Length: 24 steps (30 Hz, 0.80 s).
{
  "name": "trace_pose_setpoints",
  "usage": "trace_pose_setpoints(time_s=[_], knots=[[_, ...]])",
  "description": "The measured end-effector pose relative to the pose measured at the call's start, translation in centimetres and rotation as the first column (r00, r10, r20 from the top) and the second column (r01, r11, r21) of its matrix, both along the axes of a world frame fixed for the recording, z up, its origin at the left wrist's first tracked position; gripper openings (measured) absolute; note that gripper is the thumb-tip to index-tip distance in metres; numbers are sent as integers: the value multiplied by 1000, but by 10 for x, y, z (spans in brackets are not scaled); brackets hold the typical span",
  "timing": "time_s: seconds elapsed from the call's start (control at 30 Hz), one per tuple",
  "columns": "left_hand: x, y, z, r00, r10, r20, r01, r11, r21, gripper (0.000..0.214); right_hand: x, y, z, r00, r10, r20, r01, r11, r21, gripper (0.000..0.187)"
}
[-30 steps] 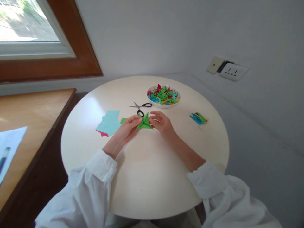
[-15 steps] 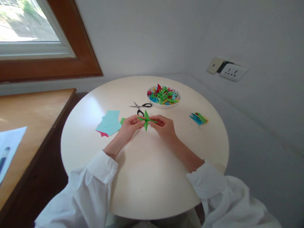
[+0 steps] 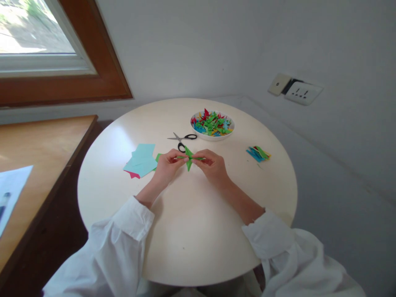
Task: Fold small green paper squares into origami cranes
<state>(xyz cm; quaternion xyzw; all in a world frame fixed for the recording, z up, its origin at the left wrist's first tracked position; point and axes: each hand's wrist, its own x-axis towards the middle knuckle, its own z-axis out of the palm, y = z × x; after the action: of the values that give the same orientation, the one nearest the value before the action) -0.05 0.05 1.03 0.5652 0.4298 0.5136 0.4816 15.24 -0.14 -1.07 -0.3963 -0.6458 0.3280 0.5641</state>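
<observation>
A green origami crane [image 3: 189, 165] is held over the middle of the table, its points sticking out to the front, back and sides. My left hand [image 3: 168, 166] pinches its left side between thumb and fingers. On the other side, my right hand [image 3: 213, 166] grips the right point the same way. The fingertips cover part of the folded paper. Just behind the hands lie open scissors [image 3: 182, 139] with black handles. Left of my left hand is a pile of square paper sheets [image 3: 141, 159], light blue on top, with pink and green edges showing.
A white bowl [image 3: 213, 137] full of colourful folded paper pieces stands at the back of the round white table [image 3: 192, 231]. Paper strips [image 3: 259, 154] lie at the right. A wooden desk [image 3: 46, 144] with a sheet and a pen is at the left, walls behind.
The crane has tilted slightly, its back point now leaning left. Both hands keep their pinch and have barely moved. The whole view has shifted a little.
</observation>
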Motion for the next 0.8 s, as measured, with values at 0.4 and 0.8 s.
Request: trace_pose_setpoints(time_s=[0.4, 0.8], knots=[[3, -3, 0, 1000, 17, -6, -17, 999, 33, 13, -2, -1, 2, 998, -40, 57, 36, 997, 73, 10], [4, 1, -11, 1000, 10, 19, -11, 1000, 23, 14, -3, -1, 0, 981, -125, 145, 100, 981, 169, 5]])
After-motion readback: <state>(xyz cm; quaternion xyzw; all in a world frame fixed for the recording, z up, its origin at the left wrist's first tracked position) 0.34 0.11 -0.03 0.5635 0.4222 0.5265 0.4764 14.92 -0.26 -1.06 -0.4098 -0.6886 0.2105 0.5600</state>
